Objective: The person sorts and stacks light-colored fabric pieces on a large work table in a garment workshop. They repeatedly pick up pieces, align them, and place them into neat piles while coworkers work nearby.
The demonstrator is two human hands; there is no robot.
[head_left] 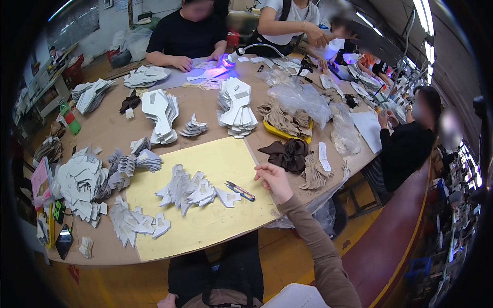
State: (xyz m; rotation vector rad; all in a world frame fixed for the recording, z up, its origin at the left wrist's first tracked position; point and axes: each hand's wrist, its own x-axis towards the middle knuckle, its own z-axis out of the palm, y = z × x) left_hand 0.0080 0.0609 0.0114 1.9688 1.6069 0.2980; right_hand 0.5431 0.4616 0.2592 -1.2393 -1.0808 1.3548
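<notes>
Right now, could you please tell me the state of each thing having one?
Right hand: raised, fingers curled, seemingly empty
Left hand: low, mostly hidden
Snips: lying down, blade gap unclear
Yellow sheet: flat, partly covered
Lamp: lit
Ceiling lights: lit
Yellow tray: filled
Brown cloth: bunched

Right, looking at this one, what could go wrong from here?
The snips lie right beside fanned white pieces; a careless grab by the right hand might prick a finger or scatter them.
The dark phone-like device sits near the edge of the table, so a bump could knock it off.
</notes>
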